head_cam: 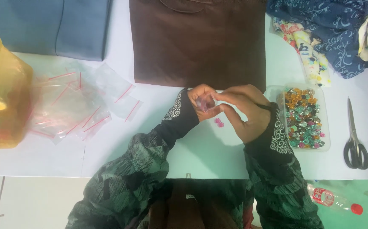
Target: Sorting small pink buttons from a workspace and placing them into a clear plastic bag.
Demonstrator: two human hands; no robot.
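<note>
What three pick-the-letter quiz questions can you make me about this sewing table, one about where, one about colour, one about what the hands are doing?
1. Where do the black-handled metal scissors lie?
A. right of the clear plastic tray of coloured gems
B. on the brown folded cloth
C. inside the yellow box

2. What colour are the two small round gems lying loose on the white table?
A. green
B. pink
C. black

3. What are the left hand and right hand doing?
A. resting flat
B. cutting cloth
C. together pinching a small clear plastic bag

Answers: 1 A, the scissors sit past the tray's right edge. 2 B, both look pink. 3 C, fingers of both hands grip it.
</note>
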